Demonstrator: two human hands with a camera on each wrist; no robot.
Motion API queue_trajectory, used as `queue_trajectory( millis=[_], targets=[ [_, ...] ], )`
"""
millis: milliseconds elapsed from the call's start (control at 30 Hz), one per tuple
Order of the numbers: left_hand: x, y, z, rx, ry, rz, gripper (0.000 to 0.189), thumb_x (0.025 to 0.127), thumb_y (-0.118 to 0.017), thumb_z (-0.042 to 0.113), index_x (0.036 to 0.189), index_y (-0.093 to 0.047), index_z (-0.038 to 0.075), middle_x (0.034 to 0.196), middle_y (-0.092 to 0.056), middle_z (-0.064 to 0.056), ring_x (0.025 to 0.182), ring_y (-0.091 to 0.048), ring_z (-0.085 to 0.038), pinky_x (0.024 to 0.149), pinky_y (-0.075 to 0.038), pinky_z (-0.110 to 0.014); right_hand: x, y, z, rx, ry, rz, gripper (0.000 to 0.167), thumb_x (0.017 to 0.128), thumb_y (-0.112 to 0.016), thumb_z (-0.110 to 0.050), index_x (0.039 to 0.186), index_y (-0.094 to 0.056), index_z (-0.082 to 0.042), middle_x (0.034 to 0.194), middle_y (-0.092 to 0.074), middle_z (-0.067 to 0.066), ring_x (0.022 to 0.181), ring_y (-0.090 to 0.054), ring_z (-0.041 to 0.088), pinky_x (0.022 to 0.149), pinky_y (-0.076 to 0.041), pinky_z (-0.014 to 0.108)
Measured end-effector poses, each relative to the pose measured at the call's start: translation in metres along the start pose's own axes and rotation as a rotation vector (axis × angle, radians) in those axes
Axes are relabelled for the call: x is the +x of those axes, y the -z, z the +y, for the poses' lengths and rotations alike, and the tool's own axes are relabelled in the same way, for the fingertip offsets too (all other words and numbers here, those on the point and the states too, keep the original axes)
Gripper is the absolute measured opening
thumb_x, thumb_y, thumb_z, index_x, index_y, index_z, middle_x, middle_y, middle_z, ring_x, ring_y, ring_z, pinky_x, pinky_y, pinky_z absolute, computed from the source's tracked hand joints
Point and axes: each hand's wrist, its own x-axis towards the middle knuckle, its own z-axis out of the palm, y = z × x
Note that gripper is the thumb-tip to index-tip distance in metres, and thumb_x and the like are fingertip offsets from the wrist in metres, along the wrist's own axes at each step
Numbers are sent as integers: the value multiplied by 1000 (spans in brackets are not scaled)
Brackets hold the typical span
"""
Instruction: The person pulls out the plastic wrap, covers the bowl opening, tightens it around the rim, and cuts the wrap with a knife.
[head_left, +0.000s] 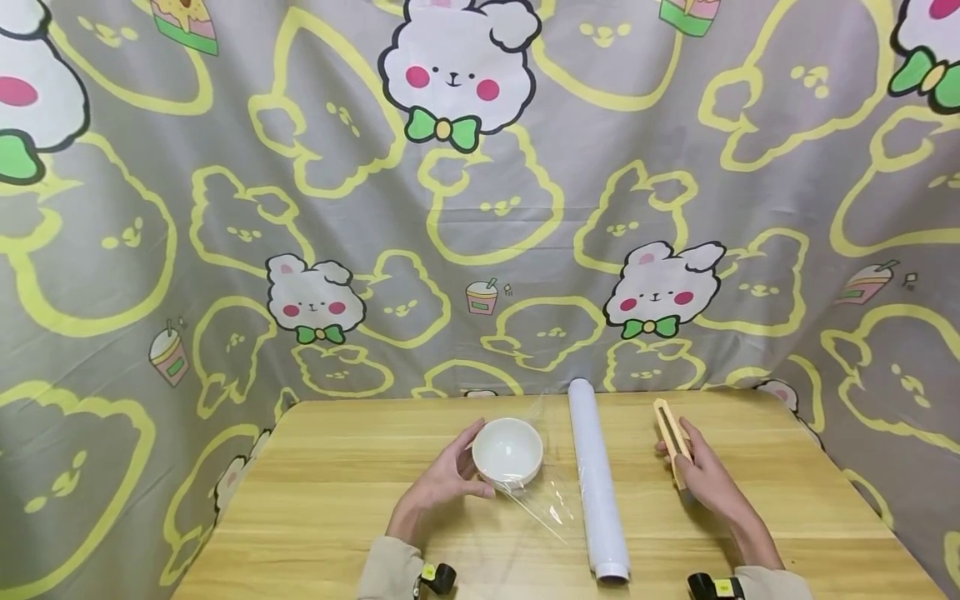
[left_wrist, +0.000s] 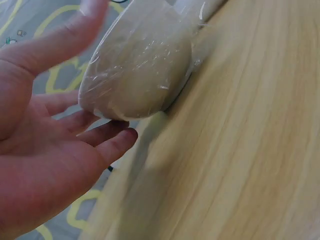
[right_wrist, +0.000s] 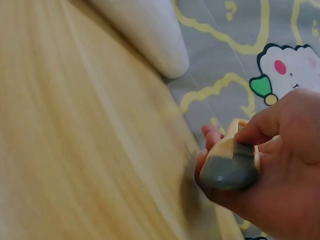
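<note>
A white bowl [head_left: 507,440] stands on the table, with clear cling film [head_left: 553,507] hanging over its near right side. The left wrist view shows wrinkled film clinging to the bowl's wall [left_wrist: 145,75]. My left hand [head_left: 441,479] is beside the bowl's left side, fingers loosely bent near its rim and underside, thumb spread away from it. My right hand [head_left: 708,477] grips a pale yellow utility knife [head_left: 670,429] with a grey end [right_wrist: 227,172], the thumb on its slider. Whether any blade is out cannot be seen.
A long white roll of cling film [head_left: 595,475] lies lengthwise between the bowl and my right hand. The wooden table [head_left: 315,492] meets a grey patterned curtain [head_left: 480,225] at the back and sides.
</note>
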Motion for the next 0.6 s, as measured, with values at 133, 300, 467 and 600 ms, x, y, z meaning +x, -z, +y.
queue_trajectory(
  millis=[133, 300, 467, 600],
  targets=[
    [0, -3, -4, -5, -1, 24, 116, 78, -79, -15, 160, 2, -8, 167, -4, -30, 152, -14, -46, 122, -25, -37, 2, -2, 4, -84, -58, 51, 51, 105, -38, 6, 150, -21, 22, 131, -55, 39, 109, -63, 29, 75, -54, 24],
    [0, -6, -7, 54, 21, 108, 111, 77, -78, -18, 160, -4, -8, 165, -14, -31, 149, -24, -48, 120, -30, -40, 1, -1, 4, -166, -124, 91, 47, 107, -41, -2, 146, -32, 22, 121, -57, 39, 93, -59, 30, 65, -50, 24],
    [2, -8, -9, 82, 19, 157, 109, 77, -79, -16, 159, -7, -10, 163, -20, -31, 146, -31, -49, 119, -33, -45, 0, 1, 1, -247, -135, 123, 40, 106, -44, -2, 138, -45, 23, 95, -57, 21, 72, -48, 19, 57, -42, 25],
    [4, -9, -9, 87, 18, 168, 107, 76, -79, -18, 158, -11, -11, 161, -24, -33, 144, -33, -50, 117, -36, -44, 1, 1, -1, -332, -134, 145, 37, 103, -44, -1, 129, -51, 24, 88, -59, 17, 72, -51, 20, 59, -44, 26]
  ],
)
